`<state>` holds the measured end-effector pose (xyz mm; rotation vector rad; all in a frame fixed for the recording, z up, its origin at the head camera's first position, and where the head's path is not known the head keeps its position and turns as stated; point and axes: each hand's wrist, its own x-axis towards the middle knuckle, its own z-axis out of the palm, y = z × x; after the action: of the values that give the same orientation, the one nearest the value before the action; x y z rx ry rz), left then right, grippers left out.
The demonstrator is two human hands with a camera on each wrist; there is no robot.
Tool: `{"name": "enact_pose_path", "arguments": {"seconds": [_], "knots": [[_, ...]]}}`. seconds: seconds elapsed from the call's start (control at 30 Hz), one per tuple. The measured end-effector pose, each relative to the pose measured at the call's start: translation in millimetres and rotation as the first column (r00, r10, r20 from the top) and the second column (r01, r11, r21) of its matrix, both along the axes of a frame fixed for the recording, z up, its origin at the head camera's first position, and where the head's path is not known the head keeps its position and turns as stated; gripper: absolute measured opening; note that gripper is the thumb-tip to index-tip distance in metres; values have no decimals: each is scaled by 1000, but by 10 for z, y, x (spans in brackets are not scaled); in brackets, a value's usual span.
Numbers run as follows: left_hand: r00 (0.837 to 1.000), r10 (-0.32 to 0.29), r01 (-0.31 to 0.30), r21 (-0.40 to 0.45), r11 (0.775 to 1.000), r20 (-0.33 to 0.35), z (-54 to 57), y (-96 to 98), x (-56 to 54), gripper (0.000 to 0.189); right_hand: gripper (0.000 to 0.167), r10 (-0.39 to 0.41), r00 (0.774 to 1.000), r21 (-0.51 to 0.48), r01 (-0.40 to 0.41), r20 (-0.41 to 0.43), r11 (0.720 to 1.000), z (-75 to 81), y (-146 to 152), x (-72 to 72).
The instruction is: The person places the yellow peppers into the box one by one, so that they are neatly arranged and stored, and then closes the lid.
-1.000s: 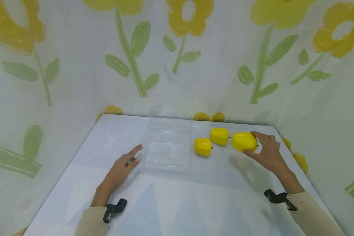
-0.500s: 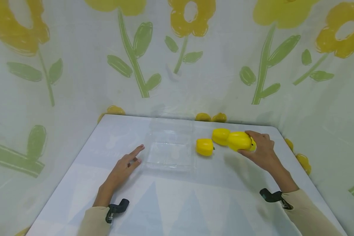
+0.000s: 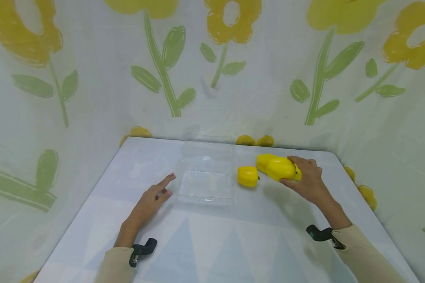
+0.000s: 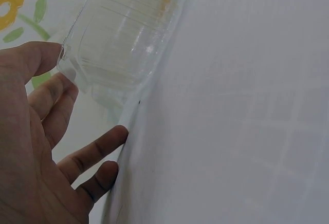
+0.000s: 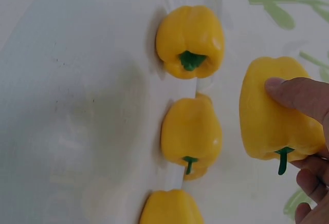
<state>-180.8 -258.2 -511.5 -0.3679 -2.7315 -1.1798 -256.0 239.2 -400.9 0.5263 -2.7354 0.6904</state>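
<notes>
In the head view my right hand grips a yellow bell pepper between thumb and fingers, raised off the table. The right wrist view shows this held bell pepper with its green stem, apart from three others. Of those, one yellow bell pepper lies beside a clear plastic container, another bell pepper is partly covered by the held one, and a third bell pepper shows behind it. My left hand has its fingers extended at the container's left side, a fingertip at the rim in the left wrist view.
The container's clear lid stands raised at the back. A white table with pale blue triangles lies underneath, bordered by a flower-printed backdrop. Both wrists carry black camera mounts.
My right hand has moved left with the held bell pepper, which now overlaps another pepper and uncovers one behind it. The left hand keeps its place beside the container.
</notes>
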Motion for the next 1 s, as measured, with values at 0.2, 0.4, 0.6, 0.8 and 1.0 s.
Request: {"name": "enact_pose_path", "arguments": {"seconds": [0.2,0.4,0.6,0.8,1.0], "knots": [[1000,17,-17,-16,1000,3,5,9,7,57,77,25,1000,1,-25,-4,1000,-16,-71,-32],[1000,27,-27,-14,1000,12,5,11,13,57,77,57,998,0,-57,-19,998,-13,-146,-49],[1000,26,-26,-1,1000,17,24,-5,19,56,78,78,997,-9,-78,-30,997,-11,-239,-43],[1000,28,-28,-9,1000,9,22,-5,17,56,80,91,995,-1,-91,-28,996,-55,-307,-79],[999,35,-35,-4,999,25,16,11,27,57,80,94,995,9,-94,-21,996,-66,-387,-92]]}}
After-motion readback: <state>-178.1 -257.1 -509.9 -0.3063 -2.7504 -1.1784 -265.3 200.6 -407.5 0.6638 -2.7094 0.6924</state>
